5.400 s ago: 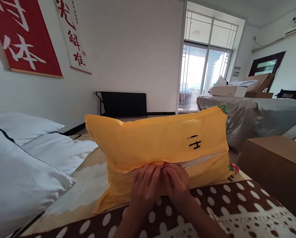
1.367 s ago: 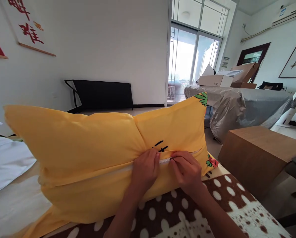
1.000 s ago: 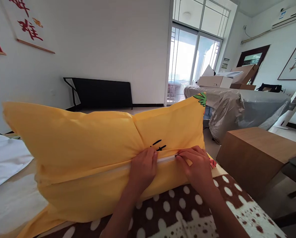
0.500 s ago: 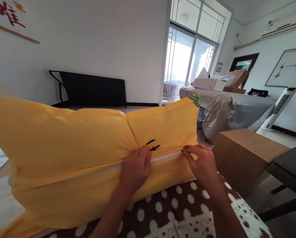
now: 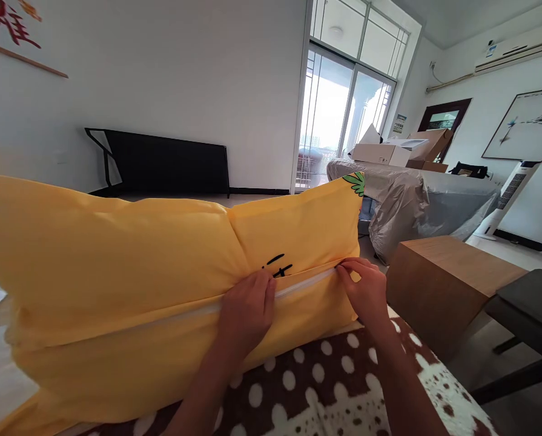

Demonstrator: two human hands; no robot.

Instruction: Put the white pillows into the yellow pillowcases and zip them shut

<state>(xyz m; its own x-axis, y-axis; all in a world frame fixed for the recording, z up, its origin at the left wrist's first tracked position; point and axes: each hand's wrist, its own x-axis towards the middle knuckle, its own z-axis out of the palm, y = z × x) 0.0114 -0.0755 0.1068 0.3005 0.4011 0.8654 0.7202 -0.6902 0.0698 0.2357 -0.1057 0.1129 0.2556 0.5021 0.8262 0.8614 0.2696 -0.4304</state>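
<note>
A long yellow pillow point(image 5: 116, 254) stands on its edge across my front, with black marks and a green leaf print towards its right end. Along its side runs a pale zipper point(image 5: 307, 283) under a fabric flap. My left hand point(image 5: 247, 306) is closed on the flap near the pillow's middle, gripping the cloth beside the zipper. At the zipper's right end, my right hand point(image 5: 364, 287) pinches a small dark zipper pull point(image 5: 338, 266) between thumb and fingers. The zipper's teeth look joined between my hands.
Beneath the pillow lies a brown and white spotted blanket point(image 5: 316, 375). A wooden box point(image 5: 447, 266) and a black stool point(image 5: 534, 303) stand at the right. Farther back are a plastic-covered sofa point(image 5: 398, 200) with cartons point(image 5: 384, 153) and a black bench point(image 5: 171, 163).
My right hand has shifted slightly upward with the zipper pull, at the right end of the pillow. My left hand keeps its hold. The view has turned a little.
</note>
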